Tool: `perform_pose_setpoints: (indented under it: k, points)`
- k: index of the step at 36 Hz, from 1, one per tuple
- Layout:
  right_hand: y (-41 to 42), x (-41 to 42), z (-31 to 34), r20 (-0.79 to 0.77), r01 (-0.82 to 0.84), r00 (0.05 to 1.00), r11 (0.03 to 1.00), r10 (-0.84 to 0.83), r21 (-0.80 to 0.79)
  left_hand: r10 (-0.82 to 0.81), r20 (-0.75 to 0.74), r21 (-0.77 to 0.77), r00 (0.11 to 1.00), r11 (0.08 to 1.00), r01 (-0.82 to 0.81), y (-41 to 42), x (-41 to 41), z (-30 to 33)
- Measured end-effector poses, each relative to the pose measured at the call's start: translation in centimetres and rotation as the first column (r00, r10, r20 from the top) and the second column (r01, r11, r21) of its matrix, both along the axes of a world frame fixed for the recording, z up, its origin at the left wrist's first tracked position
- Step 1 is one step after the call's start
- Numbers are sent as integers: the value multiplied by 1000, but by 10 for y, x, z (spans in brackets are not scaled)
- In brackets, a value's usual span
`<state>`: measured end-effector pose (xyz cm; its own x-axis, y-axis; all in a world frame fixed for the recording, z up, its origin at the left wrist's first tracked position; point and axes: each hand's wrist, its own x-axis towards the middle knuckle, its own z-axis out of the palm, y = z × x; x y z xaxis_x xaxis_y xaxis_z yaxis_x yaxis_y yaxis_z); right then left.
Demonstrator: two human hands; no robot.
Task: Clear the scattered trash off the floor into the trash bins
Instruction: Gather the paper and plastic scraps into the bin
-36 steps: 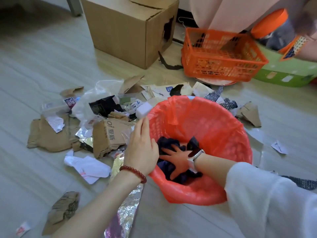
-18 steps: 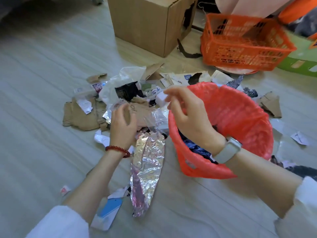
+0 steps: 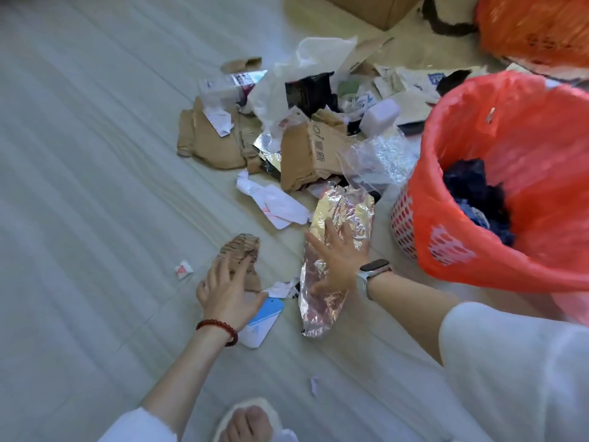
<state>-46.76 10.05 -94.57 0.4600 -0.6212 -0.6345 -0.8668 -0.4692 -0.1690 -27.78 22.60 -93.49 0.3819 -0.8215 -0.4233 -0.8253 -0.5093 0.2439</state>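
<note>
You have both hands down on the floor [image 3: 79, 186]. Your left hand [image 3: 228, 290], the one with the red bead bracelet [image 3: 218, 330], lies with fingers spread over one torn brown scrap [image 3: 242, 250], its thumb just beside a blue and white card [image 3: 263, 320]. Your right hand [image 3: 338, 256], with the watch [image 3: 371, 272] at the wrist, is flat and splayed on one long silver foil wrapper [image 3: 334, 218]; neither hand has curled round anything.

One red-lined trash bin [image 3: 516, 173] stands to your right, close to the foil, with dark cloth [image 3: 478, 199] inside it. A second orange container [image 3: 535, 27] shows at the top right, too blurred to say what it is.

Beyond your hands the trash pile holds two larger brown cardboard pieces [image 3: 216, 138], the nearer one printed [image 3: 312, 154], one clear plastic bag [image 3: 379, 161], one white crumpled bag [image 3: 306, 68], and one white pouch [image 3: 274, 202]. Two small white paper scraps lie apart: one left of your left hand [image 3: 182, 269], one nearer your foot [image 3: 315, 385]. One slippered foot [image 3: 248, 422] shows at the bottom edge.
</note>
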Motion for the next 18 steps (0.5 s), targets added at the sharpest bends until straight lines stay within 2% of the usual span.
perform_pose_setpoints:
  k: [5,7,10,12,14,16,18]
  points:
    - [10,-5,-10,-21,-68,998,997,67,-43,58,-31,36,998,998,-56,-13,1,-6]
    - [13,-6,-8,16,-62,998,995,63,-82,89,-51,-37,995,995,-91,-18,-1,-6]
    - [19,-11,-5,93,-39,994,986,55,-162,112,-184,-233,977,960,-154,-22,-9,-5]
    - [23,-14,-5,173,50,985,980,-16,-190,66,-342,-303,937,937,-176,-21,-19,-2]
    - [25,-14,0,271,231,944,962,-186,-146,15,-481,-304,877,935,-183,-18,-33,3]
    - [25,-12,10,398,406,847,912,-352,-57,-59,-518,-332,853,933,-137,-15,-46,7]
    - [25,-9,22,481,442,779,897,-402,34,-125,-525,-350,842,933,-80,-16,-56,11]
